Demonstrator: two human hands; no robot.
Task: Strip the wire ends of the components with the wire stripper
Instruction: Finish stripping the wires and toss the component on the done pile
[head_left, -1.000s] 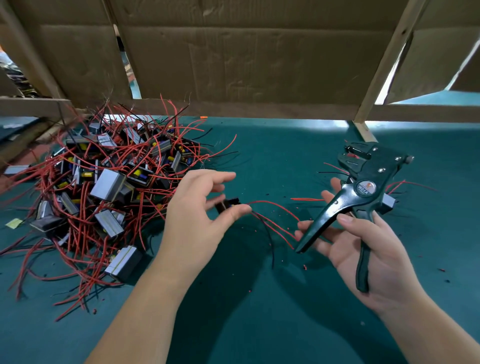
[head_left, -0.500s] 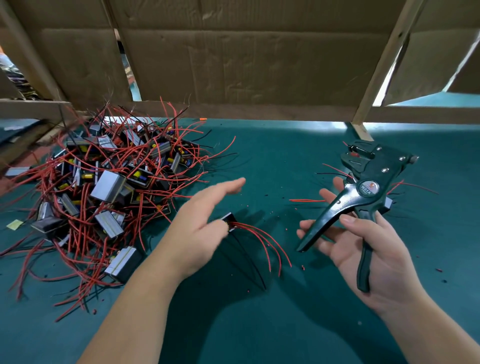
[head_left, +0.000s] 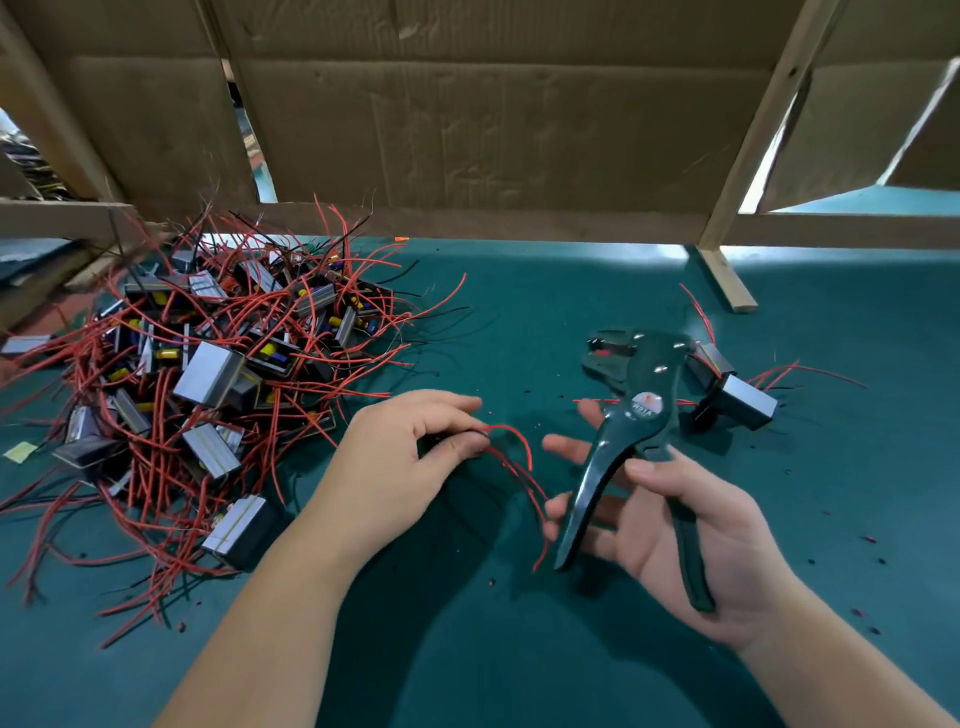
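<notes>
Centrally, the left hand (head_left: 400, 457) pinches a component (head_left: 434, 442) so its wires (head_left: 519, 452) trail toward the stripper (head_left: 631, 415), gripped jaws-up with handles spread by the right hand (head_left: 670, 525), presumably ready for an end; the pile (head_left: 208, 384) lies left on the bench (head_left: 545, 301).

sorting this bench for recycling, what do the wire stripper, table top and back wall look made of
Wire stripper: dark coated metal by its look, with bright rivets; the handles may be plastic. Table top: matt teal sheet, likely rubber or felt, hard to tell. Back wall: brown creased cardboard on pale wooden battens.
</notes>
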